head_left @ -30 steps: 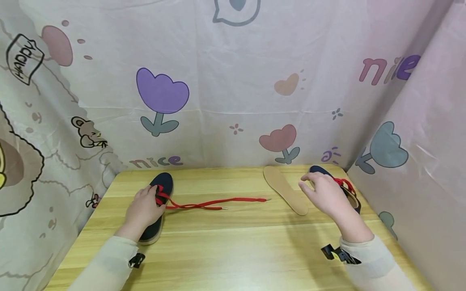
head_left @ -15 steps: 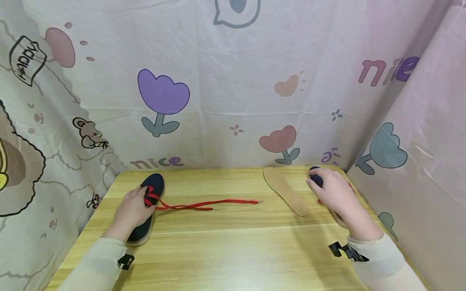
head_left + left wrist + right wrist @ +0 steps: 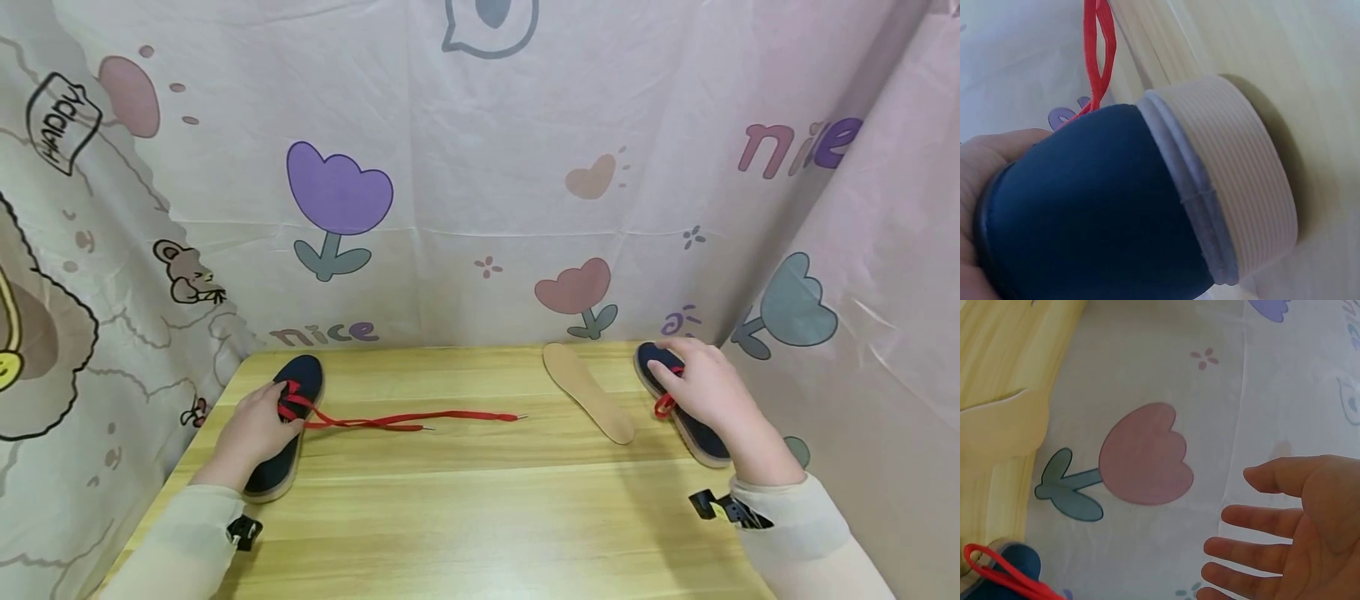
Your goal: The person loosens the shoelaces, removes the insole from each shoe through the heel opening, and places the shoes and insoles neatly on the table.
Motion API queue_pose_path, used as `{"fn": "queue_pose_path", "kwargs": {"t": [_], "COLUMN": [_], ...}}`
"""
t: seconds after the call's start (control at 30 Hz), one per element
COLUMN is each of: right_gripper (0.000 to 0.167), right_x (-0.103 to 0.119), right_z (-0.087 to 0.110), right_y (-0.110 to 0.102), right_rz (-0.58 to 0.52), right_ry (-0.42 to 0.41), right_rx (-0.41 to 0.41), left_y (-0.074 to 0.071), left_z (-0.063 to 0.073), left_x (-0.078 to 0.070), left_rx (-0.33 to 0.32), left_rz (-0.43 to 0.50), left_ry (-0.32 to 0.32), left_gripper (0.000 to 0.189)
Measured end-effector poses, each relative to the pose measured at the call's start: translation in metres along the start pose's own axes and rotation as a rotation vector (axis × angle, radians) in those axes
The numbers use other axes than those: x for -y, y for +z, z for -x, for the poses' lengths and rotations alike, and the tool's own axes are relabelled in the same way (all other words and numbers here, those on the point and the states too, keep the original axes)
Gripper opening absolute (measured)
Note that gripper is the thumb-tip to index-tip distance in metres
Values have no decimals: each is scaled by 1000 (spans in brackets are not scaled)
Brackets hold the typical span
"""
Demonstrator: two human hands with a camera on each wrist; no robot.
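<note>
At the left of the table, in the head view, my left hand [image 3: 251, 425] grips a navy canvas shoe [image 3: 273, 475] around its middle. Long red laces [image 3: 450, 414] run from it to the right across the wood. The left wrist view shows the shoe's rounded heel [image 3: 1104, 200] with a ribbed pale sole, my fingers curled at its opening. My right hand [image 3: 708, 392] is over a second navy shoe [image 3: 705, 437] with a red lace loop [image 3: 664, 405]. In the right wrist view that hand [image 3: 1322, 537] has spread fingers and holds nothing.
A tan insole [image 3: 588, 392] lies flat just left of the second shoe. The wooden table [image 3: 465, 533] backs onto a printed curtain [image 3: 465, 167], with more curtain along both sides.
My left hand has slid its shoe to the left, laces trailing. The right shoe has turned, its heel now nearer the front and its red loop on the left; my right hand has shifted right.
</note>
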State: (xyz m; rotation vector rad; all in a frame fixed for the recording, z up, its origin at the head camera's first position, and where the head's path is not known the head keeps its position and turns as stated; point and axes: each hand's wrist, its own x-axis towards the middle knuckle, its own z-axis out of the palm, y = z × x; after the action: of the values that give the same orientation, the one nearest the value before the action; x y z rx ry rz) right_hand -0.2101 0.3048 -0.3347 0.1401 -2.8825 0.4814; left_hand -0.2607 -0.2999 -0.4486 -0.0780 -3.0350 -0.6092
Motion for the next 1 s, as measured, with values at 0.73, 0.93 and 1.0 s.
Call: {"fn": "queue_pose_path", "kwargs": {"t": [0.73,0.93,1.0], "right_gripper": [56,55,54], "right_x": [-47,-53,-55], "right_z": [-3,-8,-8], "right_y": [-14,-9,-8], "right_rz": [-6,-9,-12], "right_ry": [77,87,86], "right_rx": [36,46,45], "left_y": [-18,-20,-21], "left_z": [-8,-8,-8], "left_x": [34,43,45], "left_rx": [9,13,16], "left_rz": [-18,-35,-42], "left_ry": [14,14,12], "left_gripper": [79,78,78]}}
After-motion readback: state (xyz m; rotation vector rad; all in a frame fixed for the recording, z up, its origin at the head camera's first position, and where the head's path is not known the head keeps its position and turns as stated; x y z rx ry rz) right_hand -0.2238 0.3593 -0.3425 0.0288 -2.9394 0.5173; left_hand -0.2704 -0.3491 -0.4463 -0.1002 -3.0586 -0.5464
